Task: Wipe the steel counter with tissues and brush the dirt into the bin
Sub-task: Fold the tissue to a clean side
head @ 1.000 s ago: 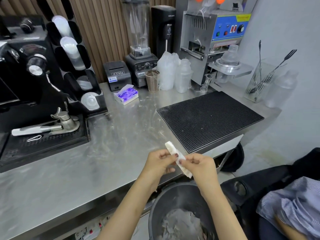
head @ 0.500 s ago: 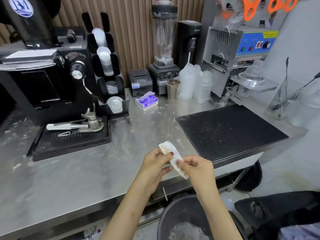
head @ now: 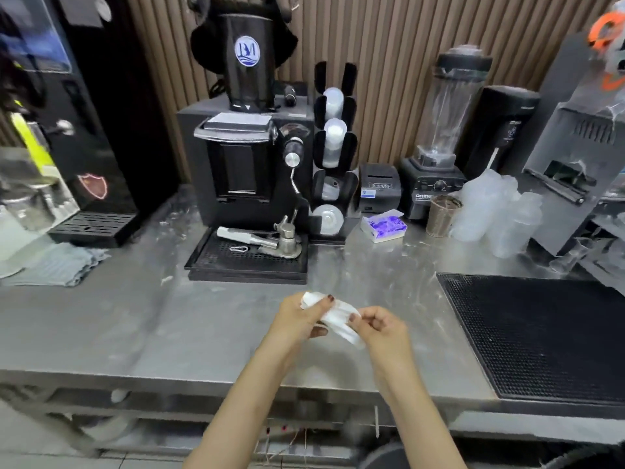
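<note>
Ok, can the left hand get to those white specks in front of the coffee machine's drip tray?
Probably yes: the counter between the left hand and the specks lies bare. But both hands grip the tissue, so the right hand must let go first.

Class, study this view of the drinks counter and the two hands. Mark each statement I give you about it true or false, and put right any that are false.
1. Both hands hold one white tissue between them. True: left hand, right hand.
2. The tissue lies flat on the steel counter. False: it is held up in the fingers.
3. A black ridged mat lies to the right of the hands. True.
4. The blender stands on the mat. False: it stands at the back by the wall.
5. A folded grey cloth lies at the far left. True.
</note>
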`<action>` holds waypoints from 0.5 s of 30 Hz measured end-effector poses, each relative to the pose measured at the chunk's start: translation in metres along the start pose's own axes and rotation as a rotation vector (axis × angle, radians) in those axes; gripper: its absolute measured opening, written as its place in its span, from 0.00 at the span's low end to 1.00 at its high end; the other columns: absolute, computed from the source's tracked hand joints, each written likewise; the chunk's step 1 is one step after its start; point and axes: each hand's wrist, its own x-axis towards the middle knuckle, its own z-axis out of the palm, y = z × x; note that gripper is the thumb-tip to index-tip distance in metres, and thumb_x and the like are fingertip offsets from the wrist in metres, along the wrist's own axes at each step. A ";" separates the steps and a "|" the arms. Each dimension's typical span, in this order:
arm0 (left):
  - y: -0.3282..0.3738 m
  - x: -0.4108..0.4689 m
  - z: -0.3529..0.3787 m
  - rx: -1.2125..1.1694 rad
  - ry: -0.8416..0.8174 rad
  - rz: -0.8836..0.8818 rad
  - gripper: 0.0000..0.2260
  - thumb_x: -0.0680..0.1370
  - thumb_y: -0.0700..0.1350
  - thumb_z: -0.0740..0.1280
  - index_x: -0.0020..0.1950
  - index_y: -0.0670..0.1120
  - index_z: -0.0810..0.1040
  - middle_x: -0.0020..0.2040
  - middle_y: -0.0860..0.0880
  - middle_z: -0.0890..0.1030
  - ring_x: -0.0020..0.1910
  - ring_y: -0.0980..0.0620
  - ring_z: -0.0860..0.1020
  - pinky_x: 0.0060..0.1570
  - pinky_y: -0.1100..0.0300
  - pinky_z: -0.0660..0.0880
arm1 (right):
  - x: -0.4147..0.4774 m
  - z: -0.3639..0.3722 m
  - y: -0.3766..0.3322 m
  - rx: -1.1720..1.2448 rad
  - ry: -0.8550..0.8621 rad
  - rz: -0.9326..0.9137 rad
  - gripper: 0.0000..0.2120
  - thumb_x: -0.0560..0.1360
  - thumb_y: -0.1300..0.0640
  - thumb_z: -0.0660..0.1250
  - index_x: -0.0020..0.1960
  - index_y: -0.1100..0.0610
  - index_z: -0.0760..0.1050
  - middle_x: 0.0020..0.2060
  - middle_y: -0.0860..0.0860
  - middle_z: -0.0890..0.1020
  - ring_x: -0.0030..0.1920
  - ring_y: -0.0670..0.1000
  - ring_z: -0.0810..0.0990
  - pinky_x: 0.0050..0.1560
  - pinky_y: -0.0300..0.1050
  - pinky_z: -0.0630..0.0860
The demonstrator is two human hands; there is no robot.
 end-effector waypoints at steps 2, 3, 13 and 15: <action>0.003 0.004 -0.020 -0.023 0.039 0.006 0.03 0.76 0.41 0.67 0.42 0.44 0.77 0.35 0.47 0.79 0.32 0.55 0.76 0.33 0.64 0.73 | 0.007 0.023 0.001 0.013 -0.015 -0.001 0.13 0.72 0.70 0.66 0.33 0.57 0.74 0.28 0.52 0.77 0.30 0.46 0.73 0.30 0.34 0.69; 0.005 0.007 -0.028 -0.035 0.053 0.005 0.03 0.76 0.41 0.67 0.43 0.44 0.78 0.35 0.47 0.79 0.32 0.55 0.75 0.33 0.64 0.73 | 0.011 0.033 0.001 0.015 -0.017 -0.014 0.14 0.72 0.70 0.66 0.32 0.56 0.73 0.28 0.51 0.76 0.29 0.46 0.73 0.29 0.32 0.69; 0.016 0.062 -0.127 -0.270 0.136 0.031 0.06 0.78 0.42 0.64 0.44 0.41 0.76 0.41 0.43 0.80 0.39 0.50 0.79 0.39 0.62 0.78 | 0.058 0.154 0.001 -0.204 -0.140 -0.158 0.15 0.73 0.70 0.63 0.33 0.54 0.71 0.31 0.49 0.75 0.33 0.45 0.71 0.34 0.30 0.68; 0.023 0.079 -0.158 -0.261 0.202 0.026 0.06 0.77 0.42 0.64 0.42 0.41 0.76 0.37 0.44 0.80 0.35 0.51 0.78 0.35 0.62 0.76 | 0.068 0.191 0.003 -0.195 -0.159 -0.149 0.15 0.74 0.70 0.63 0.34 0.53 0.71 0.32 0.49 0.76 0.34 0.46 0.73 0.38 0.34 0.70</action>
